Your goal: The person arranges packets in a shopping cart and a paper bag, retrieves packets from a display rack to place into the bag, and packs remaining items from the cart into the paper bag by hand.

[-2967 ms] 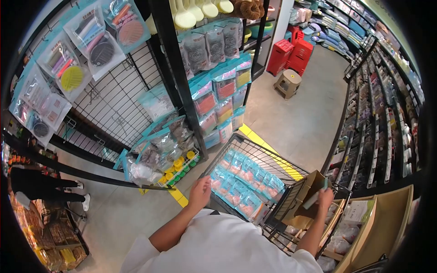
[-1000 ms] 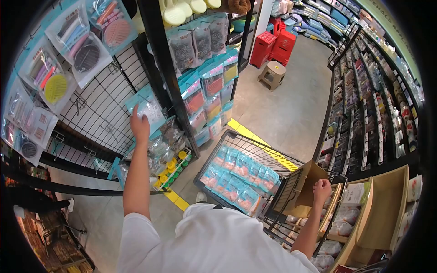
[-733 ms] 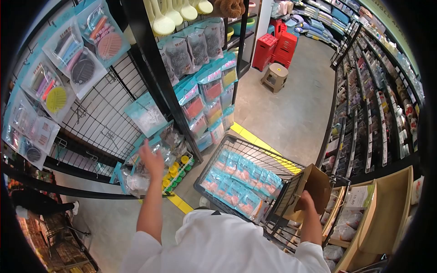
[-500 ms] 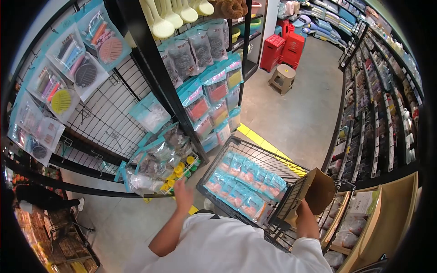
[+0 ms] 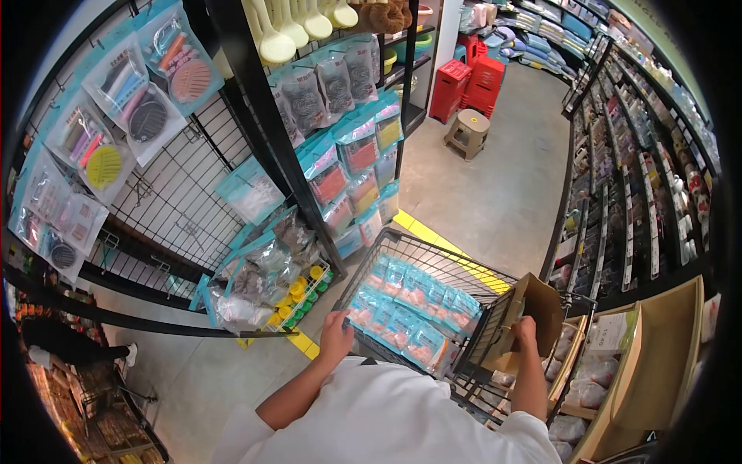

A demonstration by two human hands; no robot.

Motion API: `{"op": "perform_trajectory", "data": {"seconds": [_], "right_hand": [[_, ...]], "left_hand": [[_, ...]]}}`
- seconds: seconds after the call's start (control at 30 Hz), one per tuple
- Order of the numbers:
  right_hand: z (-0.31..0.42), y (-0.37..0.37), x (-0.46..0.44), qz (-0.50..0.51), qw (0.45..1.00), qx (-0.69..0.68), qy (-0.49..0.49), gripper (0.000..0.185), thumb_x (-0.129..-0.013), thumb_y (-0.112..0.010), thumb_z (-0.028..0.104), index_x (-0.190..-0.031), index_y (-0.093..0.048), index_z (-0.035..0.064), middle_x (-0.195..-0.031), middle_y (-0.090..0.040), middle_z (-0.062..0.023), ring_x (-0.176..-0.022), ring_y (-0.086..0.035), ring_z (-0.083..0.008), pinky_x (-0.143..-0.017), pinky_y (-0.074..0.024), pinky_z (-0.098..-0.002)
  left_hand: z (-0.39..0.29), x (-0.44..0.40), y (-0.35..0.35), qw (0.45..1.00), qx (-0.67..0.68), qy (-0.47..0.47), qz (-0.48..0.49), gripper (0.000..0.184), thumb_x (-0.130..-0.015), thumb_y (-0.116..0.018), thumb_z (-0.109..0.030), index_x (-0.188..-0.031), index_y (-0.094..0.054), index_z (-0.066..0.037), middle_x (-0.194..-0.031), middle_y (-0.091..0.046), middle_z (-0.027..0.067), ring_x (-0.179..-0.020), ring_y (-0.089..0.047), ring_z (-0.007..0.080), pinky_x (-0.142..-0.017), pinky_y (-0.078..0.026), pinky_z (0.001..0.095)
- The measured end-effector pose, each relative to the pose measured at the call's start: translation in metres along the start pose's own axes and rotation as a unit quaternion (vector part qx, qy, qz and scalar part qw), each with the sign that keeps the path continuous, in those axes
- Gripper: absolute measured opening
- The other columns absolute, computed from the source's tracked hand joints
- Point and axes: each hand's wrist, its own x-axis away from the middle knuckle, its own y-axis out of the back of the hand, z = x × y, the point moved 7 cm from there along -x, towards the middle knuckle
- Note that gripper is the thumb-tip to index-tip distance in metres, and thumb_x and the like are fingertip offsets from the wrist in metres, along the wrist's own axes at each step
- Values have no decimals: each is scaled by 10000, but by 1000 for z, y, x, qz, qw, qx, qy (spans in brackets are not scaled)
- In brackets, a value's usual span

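The left hand (image 5: 336,338) is clenched beside a shopping cart (image 5: 454,254); whether it grips the rim is unclear. Blue packets (image 5: 413,298) lie in the cart, to its right. The right hand (image 5: 525,331) curls at the cardboard box (image 5: 547,303), its grasp unclear.

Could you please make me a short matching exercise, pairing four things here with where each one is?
1. Stool
2. Teal-topped packets
3. Cardboard box
4. Pale yellow spoon-shaped items

A. Inside the shopping cart
B. Hanging above grey packets
C. At the right hand
D. On the floor, near red containers

Pairs: 1-D, 2-A, 3-C, 4-B
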Motion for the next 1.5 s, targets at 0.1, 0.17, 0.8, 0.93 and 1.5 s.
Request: {"op": "perform_trajectory", "data": {"seconds": [0.1, 0.17, 0.8, 0.93, 1.5], "right_hand": [[58, 79, 47, -54, 998, 22, -19, 396, -696, -799, 310, -731, -647, -53, -750, -642, -261, -711, -662, -360, -650, -496, -431], [58, 120, 69, -158, 987, -42, 8, 361, -715, -786, 274, -727, -629, -51, -674, -605, -250, -640, -606, -402, -603, -462, -461], [380, 102, 235, 163, 855, -453, 192, 115, -866, -679, 95, -877, -661, -18, -850, -701, -66, -766, -643, -105, -676, -507, -251], [373, 91, 236, 140, 864, -446, 189, 145, -916, -616, 110, -840, -591, -11, -816, -691, -100, -735, -665, -145, -641, -514, -257], [344, 62, 236, 189, 833, -504, 126, 151, -927, -597, 95, -817, -577, -7, -795, -688, -96, -713, -661, -143, -603, -515, -254]], "left_hand": [[-8, -14, -1, 999, 42, -11, -3, 408, -787, -612, -42, -1192, -571, -37, -1121, -561, 173, -974, -579, 338, -858, -475, 377], [-28, -25, 7, 998, 54, -32, 15, 383, -810, -612, -51, -1192, -580, -44, -1102, -576, 154, -965, -596, 310, -855, -486, 364], [-192, -67, 103, 934, 287, -184, 108, 437, -888, -636, -144, -1301, -536, -42, -1186, -637, 144, -1058, -612, 197, -906, -467, 307], [-146, -112, 176, 963, 196, -139, -124, 458, -885, -625, -146, -1323, -517, -64, -1177, -635, 148, -1041, -607, 207, -910, -459, 317], [-33, -181, 232, 960, 84, -82, -256, 474, -882, -602, -129, -1340, -486, -92, -1253, -585, 182, -1127, -575, 293, -956, -424, 343]]}}
